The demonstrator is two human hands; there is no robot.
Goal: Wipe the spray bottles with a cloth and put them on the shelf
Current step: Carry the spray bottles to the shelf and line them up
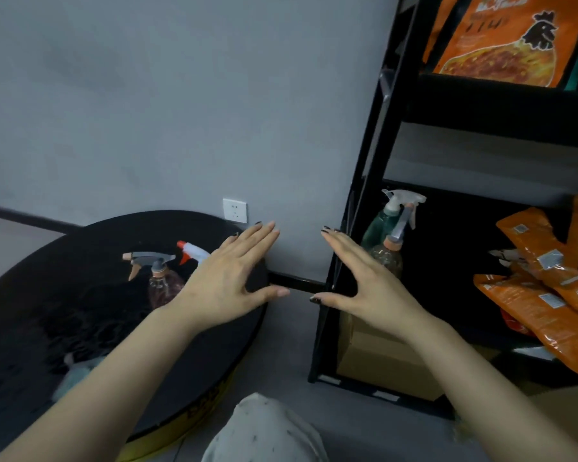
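Observation:
Two spray bottles stand on the round black table (90,328): a pinkish clear bottle with a grey and tan trigger (161,278), and behind it a bottle with a white and red trigger head (191,253), its body hidden by my left hand (231,281). On the black shelf (454,208) at the right stand a green bottle with a white trigger (386,218) and a clear bottle with a grey trigger (389,255). My right hand (367,285) hovers in front of the shelf's left post. Both hands are flat, fingers spread, holding nothing. A pale cloth (77,371) lies on the table's near side.
Orange snack bags (548,288) lie on the shelf's right half, and a large orange bag (514,38) stands on the shelf above. A cardboard box (374,358) sits under the lower shelf. A wall socket (235,210) is behind the table. My knee (264,431) shows below.

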